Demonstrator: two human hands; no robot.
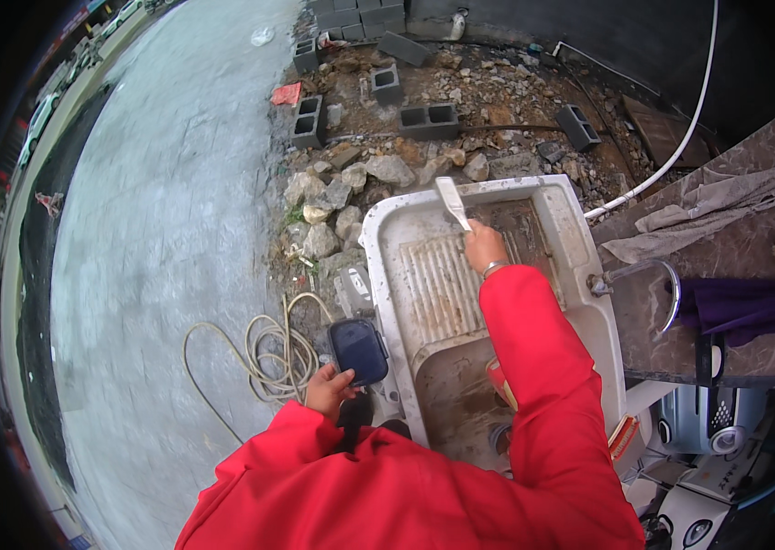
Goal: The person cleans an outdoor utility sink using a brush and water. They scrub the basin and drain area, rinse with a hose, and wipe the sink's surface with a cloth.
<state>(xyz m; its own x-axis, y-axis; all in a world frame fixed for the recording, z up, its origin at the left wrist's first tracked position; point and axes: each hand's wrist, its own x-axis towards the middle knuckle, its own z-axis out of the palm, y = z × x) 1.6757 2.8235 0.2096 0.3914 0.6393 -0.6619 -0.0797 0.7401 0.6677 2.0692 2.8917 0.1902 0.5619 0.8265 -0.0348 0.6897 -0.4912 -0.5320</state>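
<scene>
My left hand (330,390) grips the near edge of a dark blue rectangular lid or shallow container (358,350), held just left of the sink. My right hand (485,247) is closed around a white plastic tool (453,199), perhaps a brush; its flat end points away from me and my fist hides the rest. That hand is over the ribbed washboard (439,292) of a stained white laundry sink (391,275). A red and yellow package (499,381) sits in the basin, partly covered by my right sleeve.
A curved metal faucet (669,292) juts from the sink's right side. Beside it, a marble-patterned counter (642,350) bears a grey cloth (711,206) and a purple cloth (748,309). A coiled hose (284,357) lies at left. Rocks (322,240) and hollow concrete blocks (429,120) are beyond.
</scene>
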